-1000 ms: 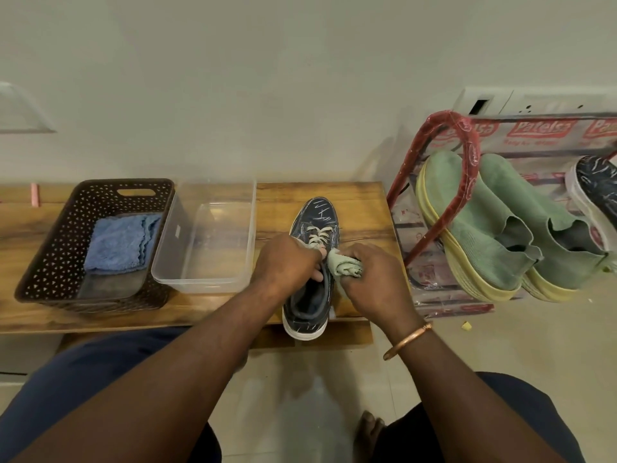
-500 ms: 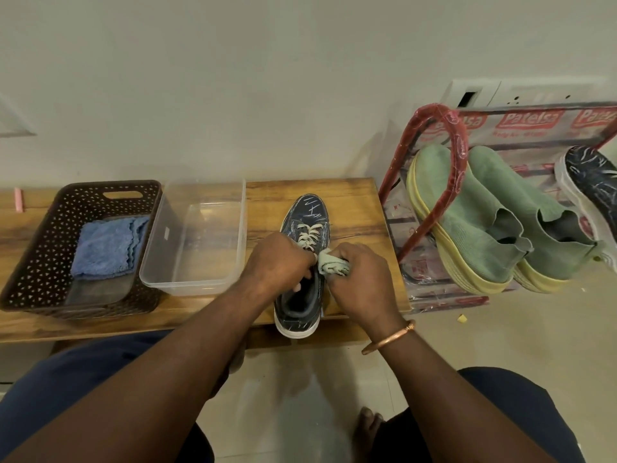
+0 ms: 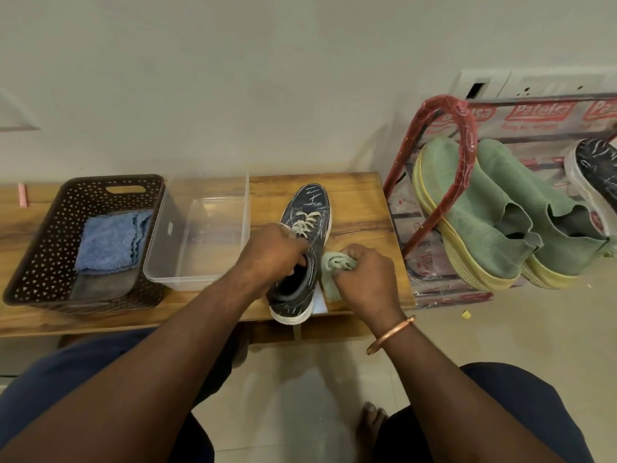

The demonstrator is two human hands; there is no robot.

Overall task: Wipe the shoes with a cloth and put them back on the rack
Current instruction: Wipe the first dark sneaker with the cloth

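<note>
The dark blue shoe (image 3: 310, 208) stands on the bench (image 3: 360, 202) near its right end. Its toe points to the back edge, and its white-soled heel reaches just over the front edge. The left hand (image 3: 272, 253) grips the shoe at the opening, with its fingers (image 3: 298, 262) curled down inside behind the pale laces.

The right hand (image 3: 364, 279) is just beside the shoe's right side. Its fingers are clamped round a bunched pale green cloth (image 3: 335, 265), which lies against the side of the shoe. A loose end of the cloth hangs down to the bench top. A copper bangle (image 3: 390, 334) sits on that wrist.

Left of the shoe, a clear plastic tub (image 3: 248, 208) stands on the middle of the bench. Touching the tub on its left is a brown perforated basket (image 3: 43, 248), which holds a folded blue cloth (image 3: 110, 242). A small pink object (image 3: 22, 194) lies near the back edge at the far left; it is too small to tell what it is.

Past the bench's right end, a shoe rack (image 3: 465, 135) stands on the floor, its frame wrapped in red plastic. A pair of green shoes (image 3: 474, 212) with yellow soles leans on it. Another dark shoe (image 3: 597, 168) shows at the right edge of the view.
</note>
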